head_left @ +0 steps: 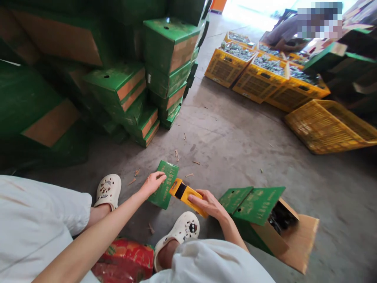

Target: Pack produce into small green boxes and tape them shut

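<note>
Low in front of me, between my feet, is a small green cardboard box [163,197] with pale printed lettering. My left hand [153,183] is at its upper left side, fingers bent together against the cardboard; exactly how they grip it is hard to see. My right hand [207,202] is wrapped around a yellow, box-shaped handheld tool [193,199] with a black panel. The tool's front end meets the right side of the green box. To the right of that hand stands an open green carton [253,208], its brown flap folded out and dark, shiny contents inside.
Stacked green cartons [169,47] line the left. Yellow crates [226,67] filled with small greyish items stand at the back right, where another person [279,33] leans over. A yellow basket [326,125] lies tilted. Near my feet are a red package [128,259] and scraps [176,154].
</note>
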Tool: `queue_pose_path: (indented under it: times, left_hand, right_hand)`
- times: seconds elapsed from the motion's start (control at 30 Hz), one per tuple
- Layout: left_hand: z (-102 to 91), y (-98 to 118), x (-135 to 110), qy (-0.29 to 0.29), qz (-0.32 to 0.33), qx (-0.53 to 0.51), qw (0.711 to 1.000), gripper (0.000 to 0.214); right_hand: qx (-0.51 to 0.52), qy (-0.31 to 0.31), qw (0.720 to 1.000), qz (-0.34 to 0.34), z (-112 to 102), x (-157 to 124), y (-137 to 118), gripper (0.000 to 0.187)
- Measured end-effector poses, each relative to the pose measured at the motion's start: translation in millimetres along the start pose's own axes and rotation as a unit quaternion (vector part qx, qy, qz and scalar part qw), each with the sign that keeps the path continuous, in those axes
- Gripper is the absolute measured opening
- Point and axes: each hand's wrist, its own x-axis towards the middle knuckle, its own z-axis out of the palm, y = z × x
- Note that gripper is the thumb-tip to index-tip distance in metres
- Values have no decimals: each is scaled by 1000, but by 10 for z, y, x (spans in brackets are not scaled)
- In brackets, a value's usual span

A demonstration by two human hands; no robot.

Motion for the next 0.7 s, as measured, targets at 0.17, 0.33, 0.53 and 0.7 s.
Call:
queue_pose_path:
  times: [0.17, 0.33, 0.53, 0.7]
  left_hand:
    - [0, -129, -212, -196, -192, -300, 914, 61]
    - [73, -192, -220, -158, -186, -292, 925, 59]
    - [-76, -217, -12, -45, -49, -163, 984, 49]
    - [-773, -304, 190, 112, 4, -123, 986, 47]
  right_hand:
    - [44, -87, 994, -43, -41, 109, -50, 65]
    - [55, -113, 991, -41, 19, 194, -32, 65]
    - [34, -104, 993, -36, 35, 218, -55, 61]
    - [-93, -67, 993, -7, -387, 58, 127, 57]
